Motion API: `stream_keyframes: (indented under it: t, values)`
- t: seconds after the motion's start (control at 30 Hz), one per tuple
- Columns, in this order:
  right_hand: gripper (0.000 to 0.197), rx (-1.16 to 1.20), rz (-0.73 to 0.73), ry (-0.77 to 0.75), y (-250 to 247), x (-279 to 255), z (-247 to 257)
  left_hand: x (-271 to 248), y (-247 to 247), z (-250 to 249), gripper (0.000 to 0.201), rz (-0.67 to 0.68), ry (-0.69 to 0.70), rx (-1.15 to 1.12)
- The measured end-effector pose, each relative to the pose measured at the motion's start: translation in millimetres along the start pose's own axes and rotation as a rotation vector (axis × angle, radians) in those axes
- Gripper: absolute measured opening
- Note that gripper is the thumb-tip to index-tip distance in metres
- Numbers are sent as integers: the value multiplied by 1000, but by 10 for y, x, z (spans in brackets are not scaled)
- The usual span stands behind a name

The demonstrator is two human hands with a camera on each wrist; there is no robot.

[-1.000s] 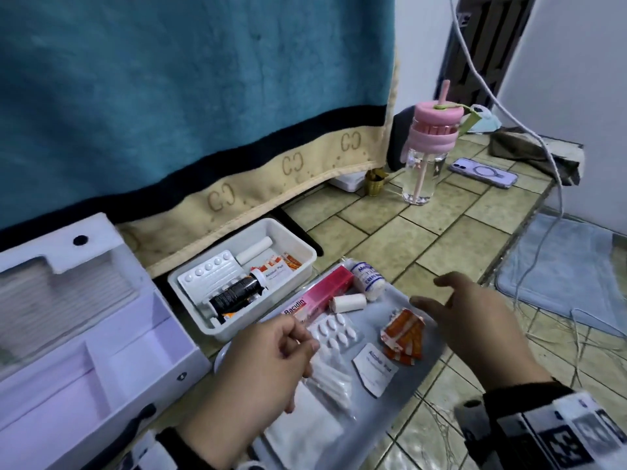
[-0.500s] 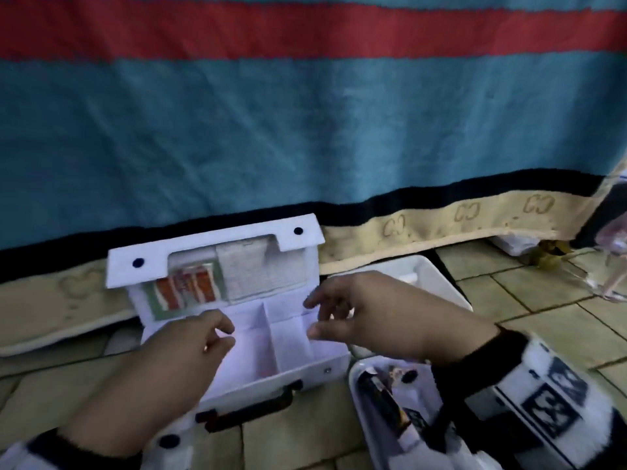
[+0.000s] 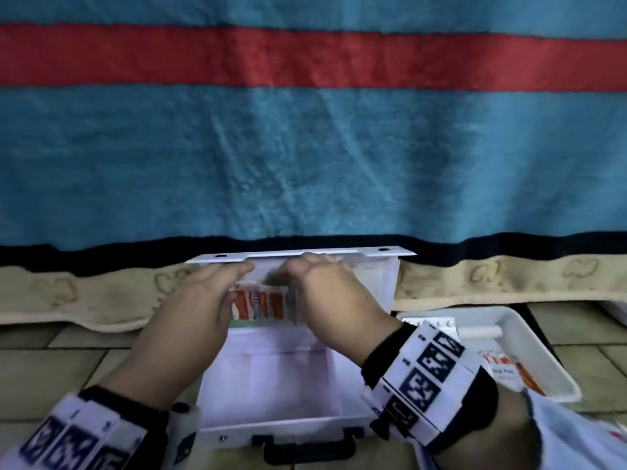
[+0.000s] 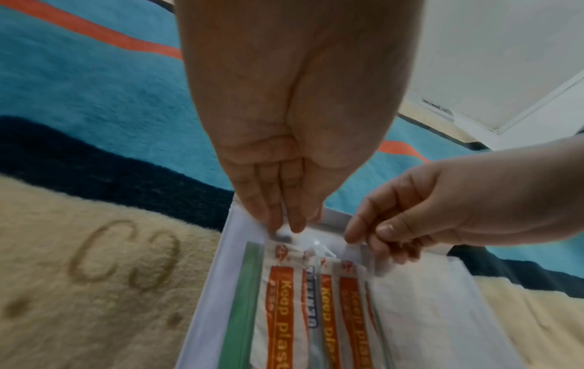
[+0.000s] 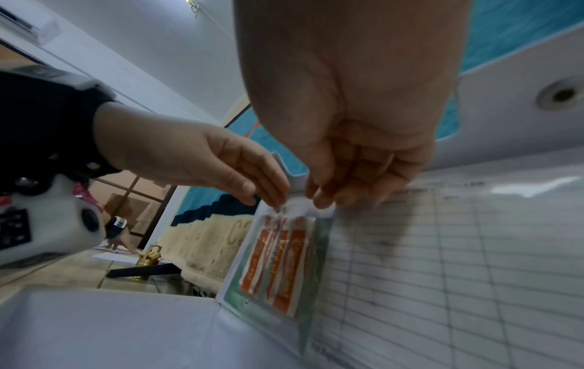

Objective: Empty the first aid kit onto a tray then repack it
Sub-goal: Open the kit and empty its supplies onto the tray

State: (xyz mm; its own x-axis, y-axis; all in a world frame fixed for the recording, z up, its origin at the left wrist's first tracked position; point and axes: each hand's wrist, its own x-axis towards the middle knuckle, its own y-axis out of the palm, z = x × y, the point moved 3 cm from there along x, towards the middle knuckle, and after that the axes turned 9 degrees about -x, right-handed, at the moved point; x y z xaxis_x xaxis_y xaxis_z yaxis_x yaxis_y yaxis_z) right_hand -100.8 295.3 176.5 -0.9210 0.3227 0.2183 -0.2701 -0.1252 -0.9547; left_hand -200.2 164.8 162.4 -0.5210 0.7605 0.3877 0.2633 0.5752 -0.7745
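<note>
Both hands, left hand (image 3: 196, 307) and right hand (image 3: 325, 300), apparently pinch the clear plastic sleeve (image 4: 319, 239) over orange plaster strips (image 4: 281, 312).

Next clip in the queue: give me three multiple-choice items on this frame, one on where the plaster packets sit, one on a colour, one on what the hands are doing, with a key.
1. Where are the plaster packets?
A. in the lid of the first aid kit
B. on the floor tiles
C. in the white tray

2. What colour are the packets' printed bands?
A. purple
B. orange
C. black

3. What are the two hands doing?
A. resting flat on the floor
B. lifting the kit by its handle
C. pinching the top edge of the clear pouch

Key:
1 A: the packets stand behind clear film in the raised lid.
2 B: orange bands show in all views.
3 C: fingertips of the left hand and right hand meet on the pouch edge.
</note>
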Motion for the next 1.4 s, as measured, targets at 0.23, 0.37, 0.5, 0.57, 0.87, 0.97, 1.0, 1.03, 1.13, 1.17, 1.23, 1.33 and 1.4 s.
stream_keyframes:
  t: [0.23,0.37,0.5,0.57,0.87,0.97,1.0,1.03,1.13,1.17,1.23,1.33,1.4]
  values:
    - [34,-66,50,59,3,117,78,209,43,0,12,-58,-39,137]
    - [35,-146,37,32,40,118,137,255,66,56,9,15,-103,163]
    - [40,-187,31,11,53,101,173,285,93,66,6,39,-112,137]
    - [40,-171,37,16,54,99,174,292,102,55,4,47,-119,133]
    - [28,-147,-57,74,-21,53,134,267,26,-23,17,-20,-223,77]
    - [20,-46,-49,123,-57,53,76,226,-55,-165,12,-131,-198,-38]
    - [15,-19,-64,136,-87,52,55,208,-94,-230,11,-190,-197,-82]
    - [11,-8,-99,152,-146,34,21,192,-127,-297,10,-247,-201,-125]
    - [12,17,-193,238,-403,-96,-127,157,-159,-490,12,-312,-215,-199]
    - [13,47,-208,266,-503,-175,-184,152,-140,-546,12,-299,-217,-214]
    - [10,100,-243,319,-700,-384,-317,140,-77,-654,12,-256,-208,-240]
    - [18,176,-302,407,-955,-821,-592,111,89,-878,14,-161,-165,-295]
    - [19,237,-350,488,-1121,-1222,-800,79,237,-1068,15,-74,-115,-324]
